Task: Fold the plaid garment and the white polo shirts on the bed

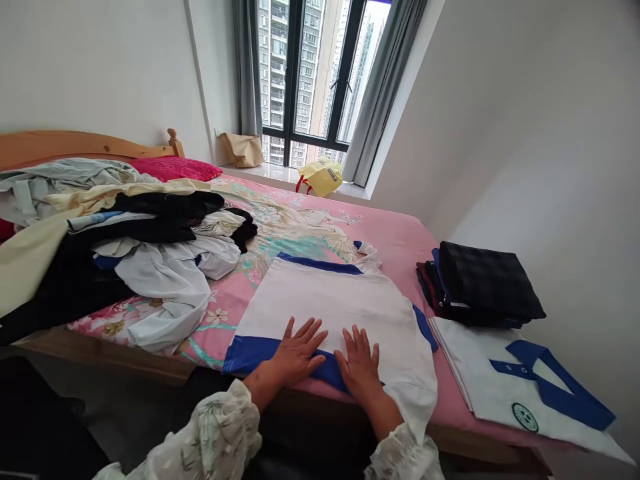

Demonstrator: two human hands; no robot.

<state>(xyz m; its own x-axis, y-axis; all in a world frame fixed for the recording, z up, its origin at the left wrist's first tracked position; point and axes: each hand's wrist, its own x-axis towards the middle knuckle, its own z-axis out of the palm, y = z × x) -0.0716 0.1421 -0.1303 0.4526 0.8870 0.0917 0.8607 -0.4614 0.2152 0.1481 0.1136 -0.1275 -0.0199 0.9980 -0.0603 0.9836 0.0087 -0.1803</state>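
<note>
A white shirt [325, 300] with blue bands lies spread flat on the bed, near its front edge. One sleeve, trimmed in blue, hangs toward the edge on the right. My left hand [299, 351] rests flat on the shirt by its near blue band, fingers spread. Beside it my right hand [360, 363] also lies palm down on the cloth with fingers apart. Neither hand grips anything. To the right sits a folded white polo shirt [493, 387] with a blue collar and a round green badge.
A loose heap of clothes [145, 233] covers the bed's left side. Folded dark clothes [490, 283] are stacked at the right by the wall. A yellow bag [323, 177] and a brown paper bag [243, 150] stand at the window. The pink bedsheet [390, 233] shows between.
</note>
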